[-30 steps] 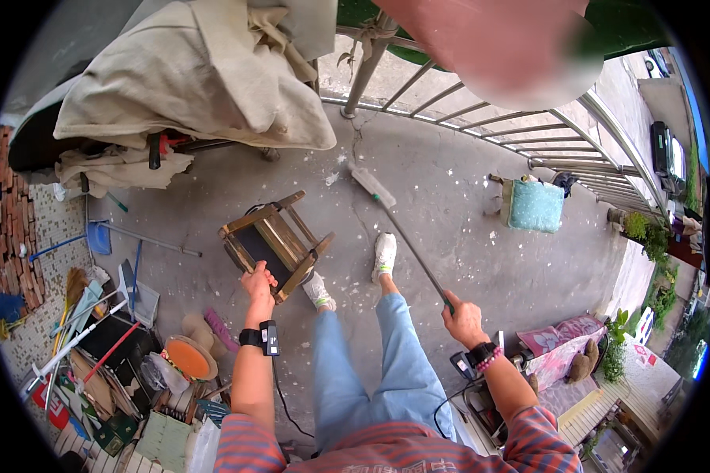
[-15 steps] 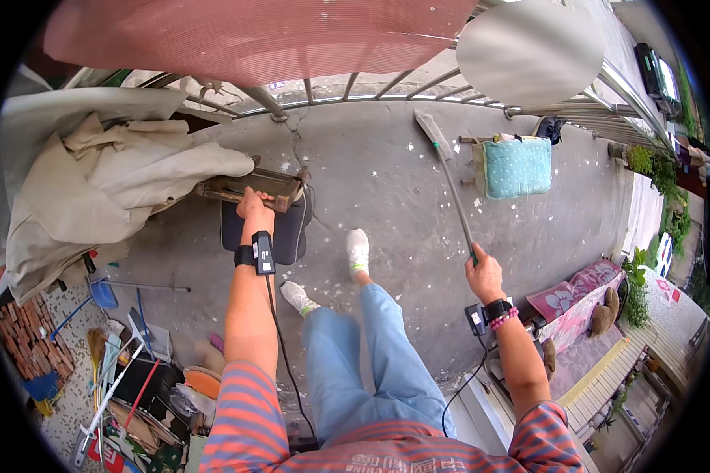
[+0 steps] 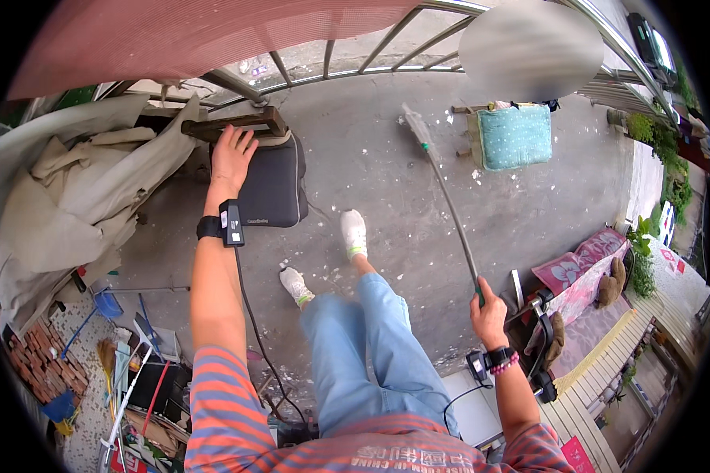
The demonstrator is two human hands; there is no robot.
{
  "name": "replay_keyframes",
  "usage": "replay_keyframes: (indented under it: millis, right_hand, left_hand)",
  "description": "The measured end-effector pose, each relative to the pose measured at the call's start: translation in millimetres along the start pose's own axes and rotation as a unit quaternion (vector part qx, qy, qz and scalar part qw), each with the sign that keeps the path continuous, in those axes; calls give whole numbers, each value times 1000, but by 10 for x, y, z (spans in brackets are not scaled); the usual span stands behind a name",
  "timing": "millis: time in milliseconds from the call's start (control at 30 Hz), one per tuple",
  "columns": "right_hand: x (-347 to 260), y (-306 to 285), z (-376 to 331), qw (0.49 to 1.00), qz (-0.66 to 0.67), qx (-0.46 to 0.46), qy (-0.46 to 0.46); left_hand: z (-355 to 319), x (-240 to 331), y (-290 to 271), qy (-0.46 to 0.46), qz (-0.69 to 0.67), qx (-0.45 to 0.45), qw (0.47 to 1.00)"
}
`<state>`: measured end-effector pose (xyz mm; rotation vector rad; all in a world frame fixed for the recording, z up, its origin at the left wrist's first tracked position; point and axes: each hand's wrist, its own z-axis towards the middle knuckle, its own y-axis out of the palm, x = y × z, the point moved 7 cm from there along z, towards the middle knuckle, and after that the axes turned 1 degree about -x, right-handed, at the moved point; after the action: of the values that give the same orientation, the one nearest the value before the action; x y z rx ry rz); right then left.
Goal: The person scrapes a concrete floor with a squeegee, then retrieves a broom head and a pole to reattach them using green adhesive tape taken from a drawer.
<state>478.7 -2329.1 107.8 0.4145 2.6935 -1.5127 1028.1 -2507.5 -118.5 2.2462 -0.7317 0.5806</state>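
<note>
My left hand (image 3: pixel 233 156) lies flat on the dark grey cushion (image 3: pixel 274 189) of a wooden chair (image 3: pixel 237 126), fingers spread toward the chair's back rail. My right hand (image 3: pixel 489 311) is closed around the end of a long broom handle (image 3: pixel 450 201). The broom's head (image 3: pixel 415 124) rests on the concrete floor far ahead. My feet in white shoes (image 3: pixel 353 233) stand between the chair and the broom.
A metal railing (image 3: pixel 355 67) runs along the far edge. A beige tarp pile (image 3: pixel 71 197) lies left. A teal-cushioned stool (image 3: pixel 513 134) stands beyond the broom. Tools and clutter (image 3: pixel 126 378) lie lower left, bricks (image 3: pixel 24 363) beside them, and red patterned cloths (image 3: pixel 580 276) at right.
My left hand has moved with the chair toward the railing and tarp pile, and now rests open on its cushion. My right hand keeps hold of the broom.
</note>
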Motion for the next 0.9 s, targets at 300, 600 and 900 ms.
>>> replay_keyframes:
  millis: [300, 600, 900]
  right_hand:
    - [-769, 1233, -935, 995, 5, -100, -29]
    - [-533, 907, -2040, 1000, 6, 7, -27]
    - [-1088, 2166, -1667, 998, 41, -38, -36]
  left_hand:
    - [-2468, -977, -1526, -143, 420, 58, 894]
    - [-5304, -1505, -3338, -213, 431, 162, 862]
    - [-7249, -2591, -3719, -247, 196, 280, 907]
